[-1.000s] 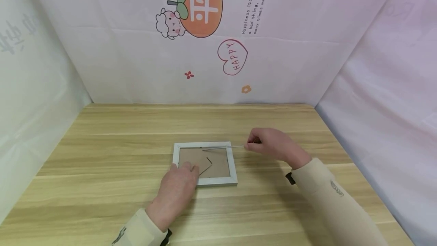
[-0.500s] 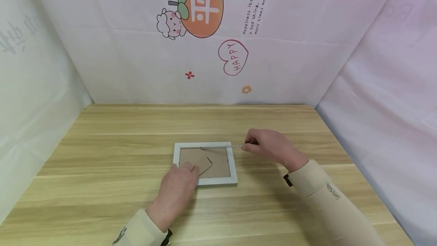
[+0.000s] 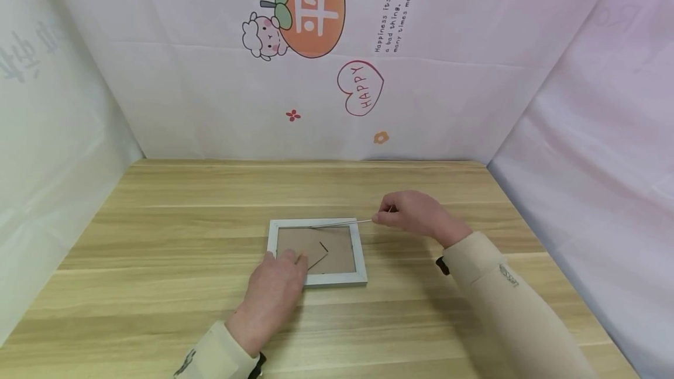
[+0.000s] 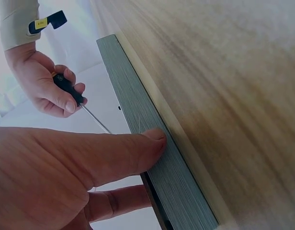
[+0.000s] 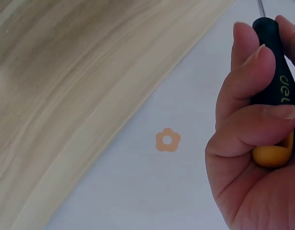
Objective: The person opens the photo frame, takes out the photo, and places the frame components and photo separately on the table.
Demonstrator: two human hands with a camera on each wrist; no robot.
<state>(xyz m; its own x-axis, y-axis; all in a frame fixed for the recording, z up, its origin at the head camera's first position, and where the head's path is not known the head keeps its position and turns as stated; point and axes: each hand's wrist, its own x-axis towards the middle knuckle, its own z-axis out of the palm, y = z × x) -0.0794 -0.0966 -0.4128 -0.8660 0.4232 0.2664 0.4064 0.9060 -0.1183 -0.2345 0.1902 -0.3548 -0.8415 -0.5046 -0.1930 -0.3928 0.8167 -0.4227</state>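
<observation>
A white picture frame (image 3: pixel 360 256) lies back side up on the table, its brown backing board (image 3: pixel 339 244) showing. My left hand (image 3: pixel 276 285) grips its near left corner; in the left wrist view the thumb (image 4: pixel 138 148) presses the frame's outer side while a finger reaches over the back. My right hand (image 3: pixel 416 213) holds a screwdriver, whose dark green handle (image 5: pixel 269 62) with a yellow end lies in curled fingers in the right wrist view. The thin metal shaft (image 3: pixel 363 221) crosses the frame's right side, its tip at the far inner edge of the frame.
The wood-grain table (image 3: pixel 184 209) extends around the frame. A white printed cloth (image 3: pixel 210 104) stands behind it, and further white cloths (image 3: pixel 595 151) hang at both sides. A thin dark stand leg or outline (image 3: pixel 317 260) shows on the backing board.
The right hand has shifted slightly left and then up with the screwdriver, so the shaft slants more. The tip has moved to the frame's far inner edge. Left hand and frame have stayed put.
</observation>
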